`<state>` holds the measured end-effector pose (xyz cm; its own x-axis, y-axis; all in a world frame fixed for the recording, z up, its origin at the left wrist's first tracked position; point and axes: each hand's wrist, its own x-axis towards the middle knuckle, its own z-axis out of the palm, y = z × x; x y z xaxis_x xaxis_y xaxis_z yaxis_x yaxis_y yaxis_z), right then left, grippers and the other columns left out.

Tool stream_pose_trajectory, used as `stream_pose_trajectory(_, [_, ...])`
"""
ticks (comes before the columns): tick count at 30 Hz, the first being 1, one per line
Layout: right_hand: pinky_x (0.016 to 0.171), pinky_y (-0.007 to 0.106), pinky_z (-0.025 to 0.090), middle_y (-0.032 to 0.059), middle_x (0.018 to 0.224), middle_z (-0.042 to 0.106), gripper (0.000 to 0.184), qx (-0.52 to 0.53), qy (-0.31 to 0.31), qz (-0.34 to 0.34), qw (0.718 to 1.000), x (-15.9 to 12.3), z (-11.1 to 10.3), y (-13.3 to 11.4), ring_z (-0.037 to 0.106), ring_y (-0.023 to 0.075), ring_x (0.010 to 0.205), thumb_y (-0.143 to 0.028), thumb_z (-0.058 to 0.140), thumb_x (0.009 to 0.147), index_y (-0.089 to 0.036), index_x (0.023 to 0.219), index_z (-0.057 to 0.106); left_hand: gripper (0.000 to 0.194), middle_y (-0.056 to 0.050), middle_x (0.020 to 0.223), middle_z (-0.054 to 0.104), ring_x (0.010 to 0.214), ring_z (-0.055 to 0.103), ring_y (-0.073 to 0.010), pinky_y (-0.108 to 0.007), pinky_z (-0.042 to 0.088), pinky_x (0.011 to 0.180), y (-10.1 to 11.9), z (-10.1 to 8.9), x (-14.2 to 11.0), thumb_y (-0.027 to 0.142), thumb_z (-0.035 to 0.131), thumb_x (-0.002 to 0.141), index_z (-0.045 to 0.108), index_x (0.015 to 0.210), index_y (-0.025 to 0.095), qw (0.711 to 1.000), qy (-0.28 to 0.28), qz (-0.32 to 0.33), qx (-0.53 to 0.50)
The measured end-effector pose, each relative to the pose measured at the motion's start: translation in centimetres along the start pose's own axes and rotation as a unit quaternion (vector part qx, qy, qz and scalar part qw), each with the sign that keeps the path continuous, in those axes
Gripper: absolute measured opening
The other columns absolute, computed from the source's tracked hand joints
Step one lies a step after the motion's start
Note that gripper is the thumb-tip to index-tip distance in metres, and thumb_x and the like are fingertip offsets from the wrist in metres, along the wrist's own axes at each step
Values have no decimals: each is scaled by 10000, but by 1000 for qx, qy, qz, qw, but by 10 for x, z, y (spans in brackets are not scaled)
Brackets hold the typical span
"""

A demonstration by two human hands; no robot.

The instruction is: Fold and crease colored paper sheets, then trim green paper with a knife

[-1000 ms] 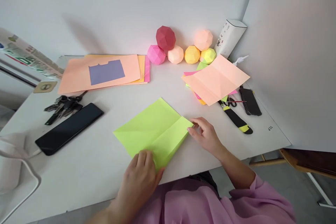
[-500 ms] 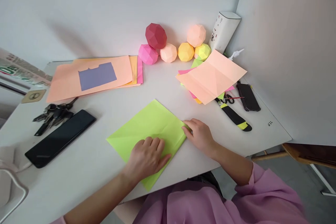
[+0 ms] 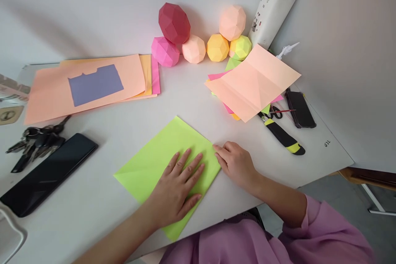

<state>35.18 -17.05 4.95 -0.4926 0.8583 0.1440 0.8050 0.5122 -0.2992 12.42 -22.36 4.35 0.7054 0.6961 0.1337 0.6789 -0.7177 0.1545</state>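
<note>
A sheet of lime-green paper lies on the table near its front edge, with a faint crease across it. My left hand rests flat on the sheet, fingers spread and holding nothing. At the sheet's right corner, my right hand is closed, thumb and forefinger pinching the paper edge. The exact fold at that corner is partly hidden by the fingers.
Peach paper with a purple piece lies back left, near keys and a phone. Faceted paper balls line the wall. To the right are creased peach paper, a black-yellow handled tool and another phone.
My left hand has gone from curled fingers to flat and spread on the green paper. My right hand stays at the corner. The view has shifted slightly.
</note>
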Motion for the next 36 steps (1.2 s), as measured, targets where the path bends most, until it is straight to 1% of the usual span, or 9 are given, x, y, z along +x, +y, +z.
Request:
stream_pose_trajectory(4, [590,234,392,38,752,575,283,-5,0,-4,1000,0,1,0,521,143,710,-201,465,947,-182,1150,661,692,-125,1561,242,1444,95,-396,-577,152,1141,-1,0,-2,506,463,901,314,1473,147,1000,-3,4,-20])
stream_pose_trajectory(9, [583,236,400,39,744,575,288,-7,17,-18,1000,0,0,0,519,141,697,-163,452,944,-161,1137,666,740,-148,1549,265,1440,114,-404,-572,139,1143,0,0,-2,551,454,892,309,1473,116,1000,3,7,-8])
stream_pose_trajectory(15, [563,229,394,34,710,564,305,-15,27,-22,999,-1,-1,-1,508,136,681,-145,428,952,-172,1145,662,784,-138,1537,300,1438,156,-380,-542,153,1150,-3,1,-2,575,452,881,272,1486,109,1000,0,-8,-14])
stream_pose_trajectory(19, [558,229,396,29,700,553,297,-10,29,-25,999,-1,0,-1,500,132,668,-142,437,954,-171,1146,660,810,-146,1540,291,1439,166,-367,-518,143,1159,-4,2,-1,589,446,875,262,1486,89,1000,2,-9,-6])
stream_pose_trajectory(25, [549,230,393,30,697,555,310,-17,34,-26,999,-1,-1,-2,503,136,667,-127,430,948,-170,1148,662,830,-158,1539,287,1436,168,-378,-529,143,1154,-2,2,-1,601,440,872,243,1488,82,1000,2,-9,0])
stream_pose_trajectory(32, [591,269,443,55,744,595,295,-15,29,-17,999,0,-2,-2,548,161,711,-200,405,978,-124,1142,638,842,-163,1542,276,1436,168,-377,-533,141,1156,-2,1,-1,610,431,874,216,1496,85,1000,-1,-14,-4])
stream_pose_trajectory(36, [615,288,465,75,792,608,277,-17,35,-10,999,-1,-3,-3,565,185,753,-221,420,970,-111,1149,601,850,-170,1546,262,1436,160,-385,-538,133,1158,-2,2,-1,605,447,868,220,1494,76,1000,-3,-10,-6])
